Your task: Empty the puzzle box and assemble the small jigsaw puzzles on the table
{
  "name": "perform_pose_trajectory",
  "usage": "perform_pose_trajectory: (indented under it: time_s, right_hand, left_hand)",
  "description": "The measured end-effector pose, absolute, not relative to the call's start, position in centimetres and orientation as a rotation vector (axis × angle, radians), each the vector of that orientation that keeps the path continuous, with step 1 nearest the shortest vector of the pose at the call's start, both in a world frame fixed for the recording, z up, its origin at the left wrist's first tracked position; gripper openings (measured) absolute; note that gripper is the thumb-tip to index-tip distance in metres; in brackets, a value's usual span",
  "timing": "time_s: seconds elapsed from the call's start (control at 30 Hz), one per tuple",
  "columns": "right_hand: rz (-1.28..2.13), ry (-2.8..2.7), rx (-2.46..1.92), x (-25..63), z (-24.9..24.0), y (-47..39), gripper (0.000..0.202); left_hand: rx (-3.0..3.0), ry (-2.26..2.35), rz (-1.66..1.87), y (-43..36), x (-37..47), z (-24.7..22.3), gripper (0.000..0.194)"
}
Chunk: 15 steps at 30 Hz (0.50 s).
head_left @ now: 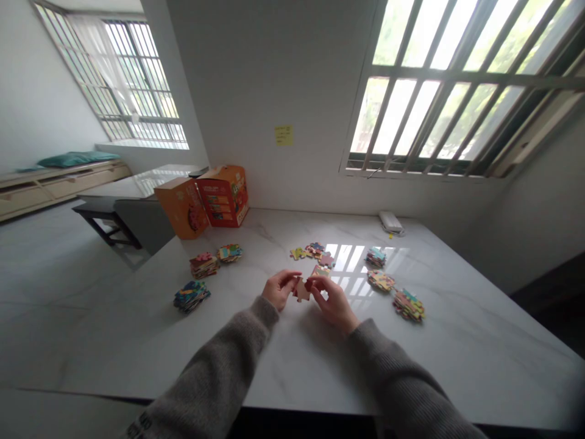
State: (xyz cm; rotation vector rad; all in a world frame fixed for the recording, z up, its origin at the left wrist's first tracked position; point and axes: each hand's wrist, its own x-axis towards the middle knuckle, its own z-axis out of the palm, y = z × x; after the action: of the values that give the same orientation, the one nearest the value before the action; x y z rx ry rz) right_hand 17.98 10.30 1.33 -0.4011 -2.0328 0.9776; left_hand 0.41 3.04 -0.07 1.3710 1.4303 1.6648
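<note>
Between my hands, just above the tabletop, is a jigsaw puzzle piece point(301, 289) with a plain pinkish-beige face and dark red beside it; whether it is one piece or more I cannot tell. My left hand point(280, 289) pinches its left side between thumb and fingers. On the other side my right hand point(333, 300) grips its right edge, fingertips closed. Right behind the hands lies a puzzle piece point(321, 271) with a light picture. Farther back, several loose puzzle pieces point(314, 249) spread in a small cluster, partly overlapping.
Puzzle-piece piles stand left, a blue one point(191, 296), a red-topped one point(204, 265) and a yellow-blue one point(229, 253). More piles sit right point(376, 256), point(381, 280), point(409, 305). Orange boxes point(228, 198) stand at the back left; a white power strip point(390, 223) lies by the wall.
</note>
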Motion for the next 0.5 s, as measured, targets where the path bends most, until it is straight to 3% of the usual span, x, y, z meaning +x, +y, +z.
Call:
perform_pose_trajectory:
  time_s: [0.1, 0.3, 0.4, 0.5]
  right_hand:
    - [1.076, -1.972, -0.426, 17.8, 1.1, 10.4, 0.017]
    - [1.185, -1.89, -0.503, 17.8, 0.6, 10.8, 0.021]
    - [0.962, -2.034, -0.466, 18.1, 0.8, 11.0, 0.017]
    - [0.666, -2.211, -0.353, 18.8, 1.5, 11.2, 0.029]
  left_hand:
    - [1.252, 1.418, 1.687, 3.1, 0.6, 0.1, 0.041]
    - [1.318, 1.388, 1.584, 2.9, 0.7, -0.1, 0.037]
    - [1.304, 1.377, 1.613, 3.0, 0.5, -0.1, 0.038]
    - [1.247, 1.374, 1.684, 3.2, 0.3, 0.1, 0.039]
